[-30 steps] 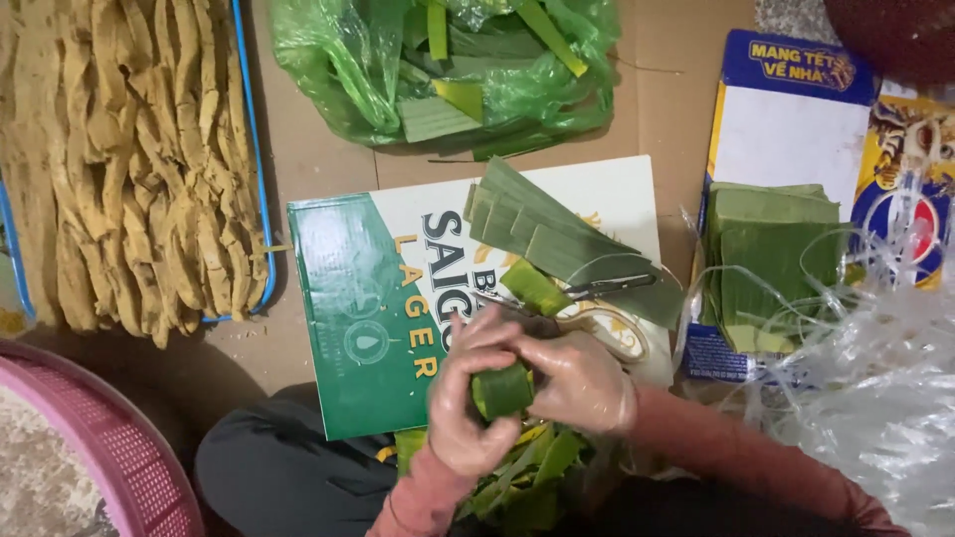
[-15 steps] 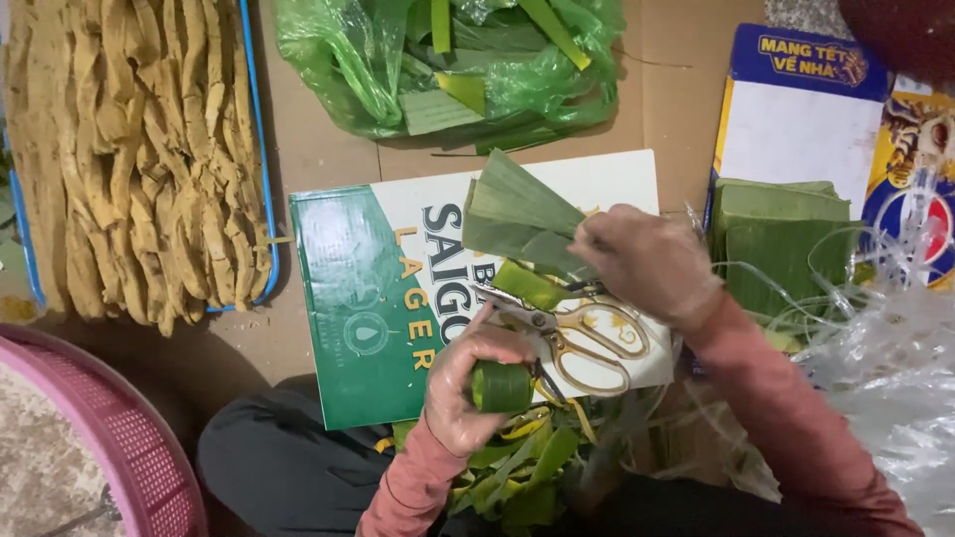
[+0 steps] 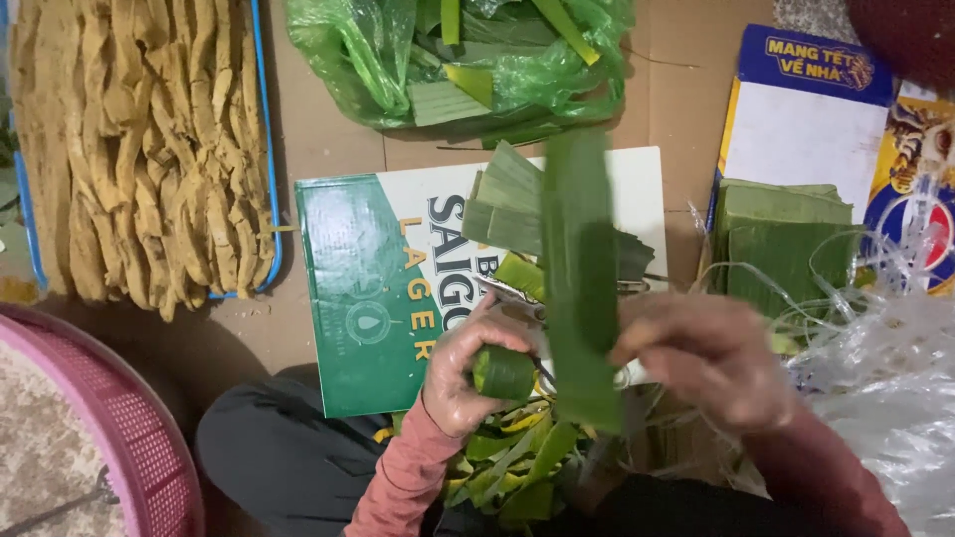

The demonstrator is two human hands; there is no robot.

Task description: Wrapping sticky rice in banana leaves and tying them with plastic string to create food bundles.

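Observation:
My left hand wears a thin clear glove and grips a small roll wrapped in green leaf. My right hand, blurred by motion, holds a long strip of green banana leaf upright beside the roll. Both hands hover over a green and white flattened carton used as a work board. Cut leaf pieces lie on the carton, and scissors are partly hidden behind the strip. Leaf scraps pile up in my lap.
A blue-rimmed tray of tan dried strips lies at the left. A green plastic bag of leaves sits at the top. A box with stacked folded leaves stands at the right, beside clear plastic string. A pink basket is at lower left.
My right hand reached to the leaf pieces on the carton, then came back towards the roll with a long leaf strip lifted upright. My left hand kept hold of the roll.

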